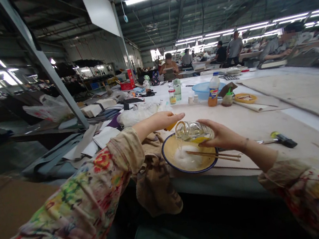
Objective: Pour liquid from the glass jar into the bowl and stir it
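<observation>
My right hand (pixel 222 136) grips a clear plastic bottle (pixel 193 129), tipped on its side with its mouth to the left, over a yellow bowl with a blue rim (pixel 171 162). White powder and a pair of chopsticks (pixel 214 155) lie in the bowl. My left hand (pixel 162 120) is stretched out just above and behind the bowl, fingers closed around a small orange object, likely the bottle's cap. A tan cloth (pixel 154 181) hangs over the table edge under my left forearm.
On the table (pixel 269 117) behind the bowl stand an orange drink bottle (pixel 213 91), a blue basin (pixel 203 89), small jars, a yellow dish (pixel 245 98) and a tool with a black-and-yellow handle (pixel 282 139). Fabric stacks lie at the left. Other people work at far tables.
</observation>
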`<state>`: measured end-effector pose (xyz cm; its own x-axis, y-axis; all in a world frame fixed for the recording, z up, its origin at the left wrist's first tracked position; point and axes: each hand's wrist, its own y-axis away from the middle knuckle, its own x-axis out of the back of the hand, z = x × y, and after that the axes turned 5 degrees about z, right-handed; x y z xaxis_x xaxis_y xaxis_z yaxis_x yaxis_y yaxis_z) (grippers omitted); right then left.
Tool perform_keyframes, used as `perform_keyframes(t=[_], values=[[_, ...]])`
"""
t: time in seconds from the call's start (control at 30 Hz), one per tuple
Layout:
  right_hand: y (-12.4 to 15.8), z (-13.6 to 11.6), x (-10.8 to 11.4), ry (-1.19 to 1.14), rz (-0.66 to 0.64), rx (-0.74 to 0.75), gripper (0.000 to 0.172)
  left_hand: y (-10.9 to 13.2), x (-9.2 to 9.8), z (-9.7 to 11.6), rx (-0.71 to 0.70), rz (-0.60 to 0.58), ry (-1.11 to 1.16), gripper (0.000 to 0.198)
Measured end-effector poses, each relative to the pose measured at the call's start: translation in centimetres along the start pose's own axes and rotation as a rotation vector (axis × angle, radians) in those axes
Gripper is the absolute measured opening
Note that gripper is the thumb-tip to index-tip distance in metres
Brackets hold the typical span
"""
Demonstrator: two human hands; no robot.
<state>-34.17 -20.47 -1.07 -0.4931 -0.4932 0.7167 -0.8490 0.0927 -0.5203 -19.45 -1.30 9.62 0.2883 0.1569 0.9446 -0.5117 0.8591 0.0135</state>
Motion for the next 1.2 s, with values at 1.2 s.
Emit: perform_keyframes(t=[1.2], values=[[0.1, -1.3, 0.5, -0.888, -0.086, -0.297, 0.067, -1.2, 2.4, 4.3, -0.309, -0.01, 0.386, 0.062]])
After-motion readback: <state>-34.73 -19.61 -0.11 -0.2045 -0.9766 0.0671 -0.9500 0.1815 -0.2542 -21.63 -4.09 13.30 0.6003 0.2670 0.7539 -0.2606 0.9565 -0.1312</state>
